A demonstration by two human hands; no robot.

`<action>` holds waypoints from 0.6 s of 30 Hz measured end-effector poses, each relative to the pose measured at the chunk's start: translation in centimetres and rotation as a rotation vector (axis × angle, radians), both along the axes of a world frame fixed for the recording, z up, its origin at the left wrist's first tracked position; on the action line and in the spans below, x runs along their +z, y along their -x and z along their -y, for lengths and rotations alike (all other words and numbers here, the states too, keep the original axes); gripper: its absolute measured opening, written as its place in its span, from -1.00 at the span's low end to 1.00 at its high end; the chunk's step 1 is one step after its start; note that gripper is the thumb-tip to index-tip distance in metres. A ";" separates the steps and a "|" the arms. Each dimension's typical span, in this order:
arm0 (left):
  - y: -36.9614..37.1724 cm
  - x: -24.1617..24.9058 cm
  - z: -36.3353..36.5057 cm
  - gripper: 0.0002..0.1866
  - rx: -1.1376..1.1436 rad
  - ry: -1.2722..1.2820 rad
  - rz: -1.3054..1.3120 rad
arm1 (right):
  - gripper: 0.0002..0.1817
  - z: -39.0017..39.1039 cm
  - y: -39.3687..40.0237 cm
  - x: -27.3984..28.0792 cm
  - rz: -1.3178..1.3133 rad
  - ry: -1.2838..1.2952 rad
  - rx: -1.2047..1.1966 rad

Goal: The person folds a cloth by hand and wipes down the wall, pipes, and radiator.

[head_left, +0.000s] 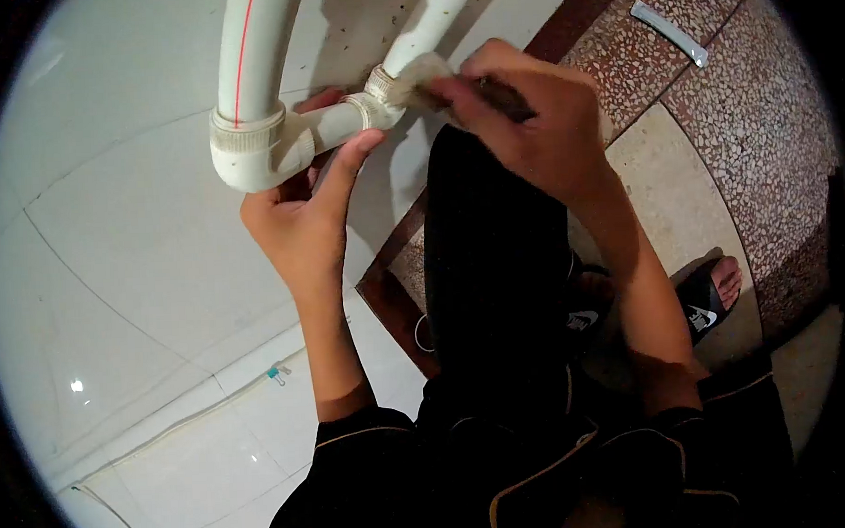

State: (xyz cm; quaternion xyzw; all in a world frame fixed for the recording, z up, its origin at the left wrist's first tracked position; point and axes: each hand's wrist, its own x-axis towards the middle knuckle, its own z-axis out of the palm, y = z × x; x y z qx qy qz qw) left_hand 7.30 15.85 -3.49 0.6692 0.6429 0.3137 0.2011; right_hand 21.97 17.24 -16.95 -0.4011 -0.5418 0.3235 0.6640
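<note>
A white plastic pipe (pixel 264 55) with a red stripe runs down into a white elbow fitting (pixel 247 158). From there a short pipe piece (pixel 336 127) leads to a second, smaller elbow (pixel 379 96), where a slanting white pipe (pixel 430 26) joins. My left hand (pixel 300 208) is closed around the short piece, thumb in front and fingers behind, partly hidden. My right hand (pixel 548 120) is closed on a blurred pale, brownish thing (pixel 423 78) pressed at the smaller elbow; I cannot tell what it is.
White tiled wall (pixel 124 246) stands behind the pipes. A speckled floor (pixel 762 112) with a narrow pale packet (pixel 670 34) lies at the right. Below are my black-clothed leg (pixel 492 262) and a sandalled foot (pixel 712 296). A teal clip (pixel 275 372) sits on a line at lower left.
</note>
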 end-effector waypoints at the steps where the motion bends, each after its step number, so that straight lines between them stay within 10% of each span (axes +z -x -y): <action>1: 0.0 -0.1 0.0 -0.61 0.001 -0.002 0.023 | -0.86 -0.2 0.3 0.2 0.171 -0.121 -0.080; 18: -0.4 0.0 0.2 -0.61 0.052 -0.014 0.008 | -0.88 -0.9 -0.1 2.9 0.346 -0.100 -0.071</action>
